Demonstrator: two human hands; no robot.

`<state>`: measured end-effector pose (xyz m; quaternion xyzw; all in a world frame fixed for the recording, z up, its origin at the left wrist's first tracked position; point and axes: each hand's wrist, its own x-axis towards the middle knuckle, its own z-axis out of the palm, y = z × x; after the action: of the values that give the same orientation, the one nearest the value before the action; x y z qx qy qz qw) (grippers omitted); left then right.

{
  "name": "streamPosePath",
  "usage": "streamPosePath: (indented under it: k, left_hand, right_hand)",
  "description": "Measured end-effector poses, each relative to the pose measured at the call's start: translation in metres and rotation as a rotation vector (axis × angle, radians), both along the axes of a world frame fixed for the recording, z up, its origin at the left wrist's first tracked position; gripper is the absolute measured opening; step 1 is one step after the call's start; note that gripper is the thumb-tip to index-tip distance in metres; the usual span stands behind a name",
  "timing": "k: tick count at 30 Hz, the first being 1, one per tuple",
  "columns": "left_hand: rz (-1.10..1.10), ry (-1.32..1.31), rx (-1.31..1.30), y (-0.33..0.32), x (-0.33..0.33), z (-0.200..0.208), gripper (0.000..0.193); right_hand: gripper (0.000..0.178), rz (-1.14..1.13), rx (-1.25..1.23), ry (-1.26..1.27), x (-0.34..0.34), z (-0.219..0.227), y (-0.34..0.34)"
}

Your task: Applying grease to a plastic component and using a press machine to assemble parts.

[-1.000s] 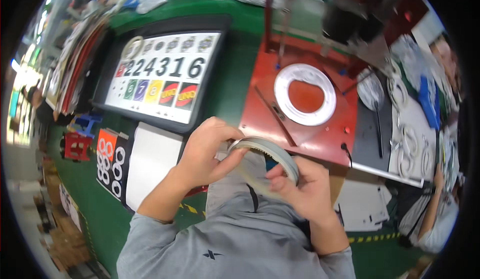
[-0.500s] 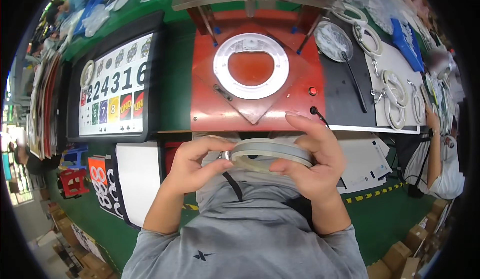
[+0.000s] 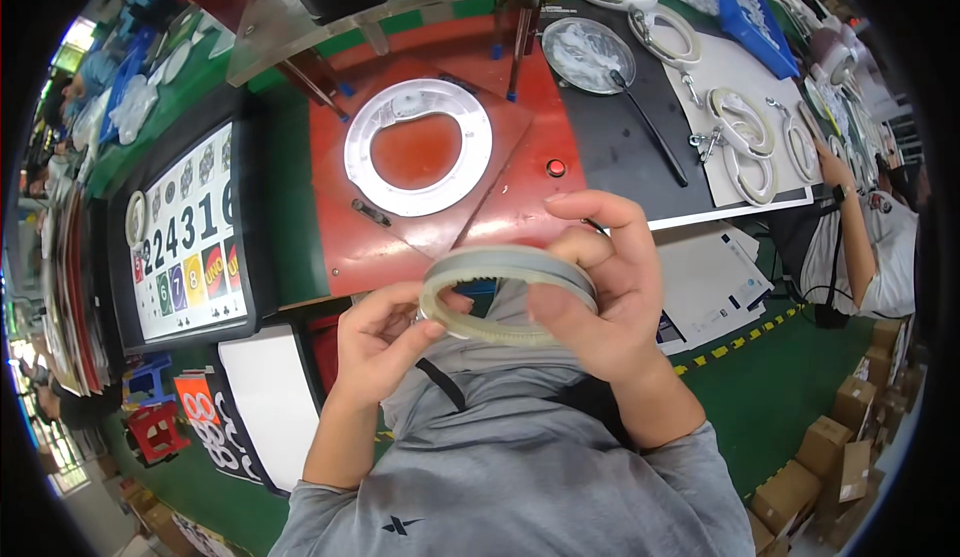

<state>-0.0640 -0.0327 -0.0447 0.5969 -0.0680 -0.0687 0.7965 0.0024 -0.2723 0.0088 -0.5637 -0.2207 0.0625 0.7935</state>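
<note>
A grey short-sleeved shirt (image 3: 520,467) is bearing a dark cross-shaped logo (image 3: 402,525). Beyond its hem, pale trousers (image 3: 512,307) and a black strap (image 3: 441,384) are showing.

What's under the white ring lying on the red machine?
Red plate, on the red base; it shows around the white ring, and a red surface shows through the opening. Whatever is directly beneath the ring's band is covered; can't tell.

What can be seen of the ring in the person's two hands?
The ring is a round band, pale cream and grey, perhaps plastic, with fine notches along its inside. It is held in the air, seen at a slant, near the front edge of the red base. The left hand pinches its left end; the right hand grips its right side.
</note>
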Motion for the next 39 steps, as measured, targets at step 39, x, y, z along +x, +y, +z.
streamPosePath:
  k: [39]
  left_hand:
    - [0.284,-0.088,0.174,0.032,0.015,-0.002,0.031]
  right_hand:
    - [0.022,-0.816,-1.284,-0.327,0.175,-0.046,-0.113]
